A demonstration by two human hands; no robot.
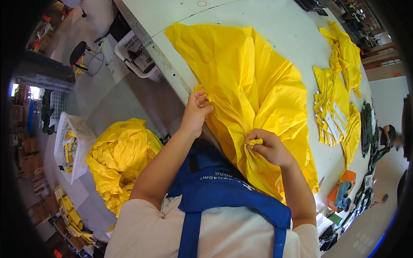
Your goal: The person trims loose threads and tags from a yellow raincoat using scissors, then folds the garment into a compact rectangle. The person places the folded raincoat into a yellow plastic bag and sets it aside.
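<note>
Thin, glossy yellow cloth lies creased across the smooth worktop. The left hand curls at its edge, grip unclear; the right hand, forearm angled inward, pinches a small crumpled fold.

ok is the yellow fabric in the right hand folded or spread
Mostly spread: the fabric fans out wide over the table, though creased and gathered by the right hand.

You have a pale worktable, grey floor beside it, dark pillar-like block left, bright light near that, whitish wall far right.
</note>
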